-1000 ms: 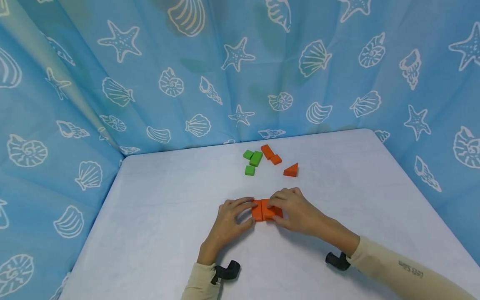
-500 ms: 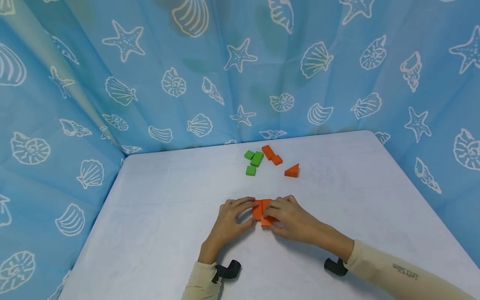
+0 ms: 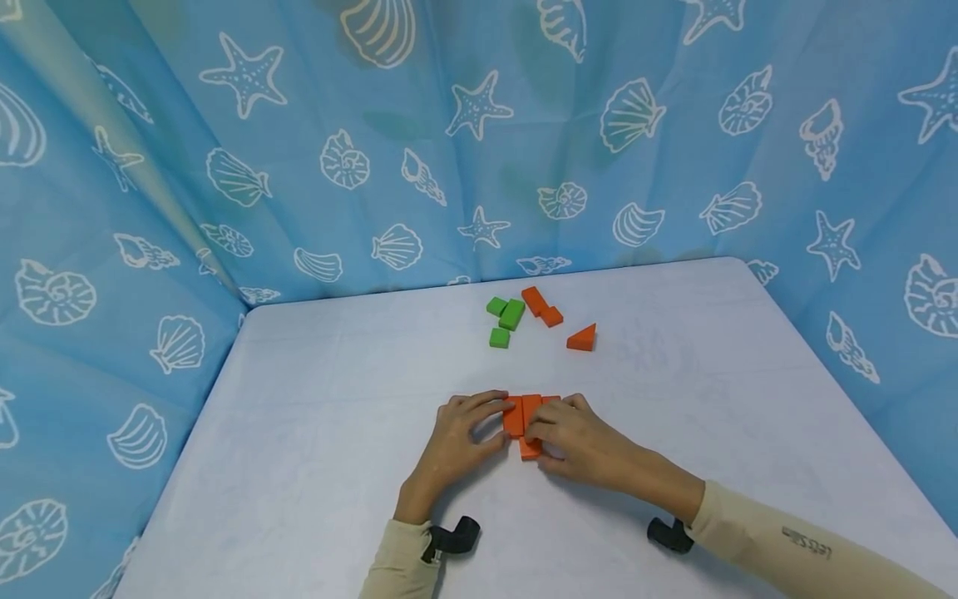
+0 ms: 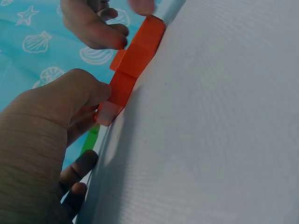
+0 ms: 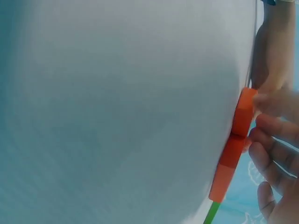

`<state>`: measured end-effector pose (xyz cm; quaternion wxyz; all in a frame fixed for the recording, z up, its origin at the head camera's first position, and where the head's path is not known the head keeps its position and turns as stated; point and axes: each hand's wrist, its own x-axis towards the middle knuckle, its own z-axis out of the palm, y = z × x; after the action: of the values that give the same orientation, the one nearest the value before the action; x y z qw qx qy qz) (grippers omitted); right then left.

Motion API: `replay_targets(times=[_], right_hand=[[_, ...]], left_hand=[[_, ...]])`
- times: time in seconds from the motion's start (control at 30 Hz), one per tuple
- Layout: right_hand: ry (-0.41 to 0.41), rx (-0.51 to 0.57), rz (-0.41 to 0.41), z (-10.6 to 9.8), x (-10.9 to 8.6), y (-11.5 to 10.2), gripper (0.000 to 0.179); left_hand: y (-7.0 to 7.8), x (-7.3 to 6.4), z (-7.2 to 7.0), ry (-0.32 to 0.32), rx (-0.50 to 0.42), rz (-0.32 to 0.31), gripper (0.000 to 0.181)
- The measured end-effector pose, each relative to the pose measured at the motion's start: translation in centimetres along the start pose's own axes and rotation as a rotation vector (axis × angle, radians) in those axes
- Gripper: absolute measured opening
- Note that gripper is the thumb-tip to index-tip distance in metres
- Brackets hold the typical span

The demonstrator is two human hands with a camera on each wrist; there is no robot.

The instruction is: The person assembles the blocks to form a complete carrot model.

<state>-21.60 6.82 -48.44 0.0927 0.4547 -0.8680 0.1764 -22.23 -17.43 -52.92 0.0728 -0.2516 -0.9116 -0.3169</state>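
In the head view several orange blocks lie together on the white table between the two hands. My left hand (image 3: 452, 433) pinches the left orange block (image 3: 513, 418) between thumb and fingers. My right hand (image 3: 580, 441) holds the middle orange block (image 3: 530, 450), which juts toward me past the left one. Part of it is under the fingers. Another orange piece (image 3: 551, 399) shows at the upper right, mostly covered by my right hand. In the left wrist view a thumb (image 4: 96, 91) presses the left block's side. The blocks form a stepped row in the right wrist view.
Farther back lie several green blocks (image 3: 512, 314), two small orange blocks (image 3: 535, 301) touching each other, and an orange triangular block (image 3: 582, 338). A blue curtain (image 3: 419, 150) with shell patterns hangs behind the white table (image 3: 314, 399).
My right hand has moved slightly left and toward me, and the middle orange block has slid toward me. An orange piece at the upper right now shows. My left hand stays in place.
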Motion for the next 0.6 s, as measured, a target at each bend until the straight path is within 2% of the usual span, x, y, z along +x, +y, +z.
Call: replay_targets(times=[0.13, 0.23, 0.47, 0.6], right_hand=[[-0.028, 0.018, 0.089, -1.2, 0.6, 0.6, 0.025], [-0.025, 0.014, 0.169, -2.4, 1.6, 1.9, 0.027], [0.018, -0.034, 0.308, -4.2, 4.2, 6.6, 0.029], [0.004, -0.052, 0.37, -4.9, 5.5, 9.2, 0.029]], left_hand=[[0.0, 0.1, -0.1, -0.008, 0.0, 0.0, 0.042], [0.1, 0.2, -0.2, -0.012, 0.002, -0.006, 0.042], [-0.1, 0.1, 0.0, -0.001, 0.004, 0.002, 0.041], [-0.1, 0.1, 0.2, 0.01, 0.006, 0.014, 0.04]])
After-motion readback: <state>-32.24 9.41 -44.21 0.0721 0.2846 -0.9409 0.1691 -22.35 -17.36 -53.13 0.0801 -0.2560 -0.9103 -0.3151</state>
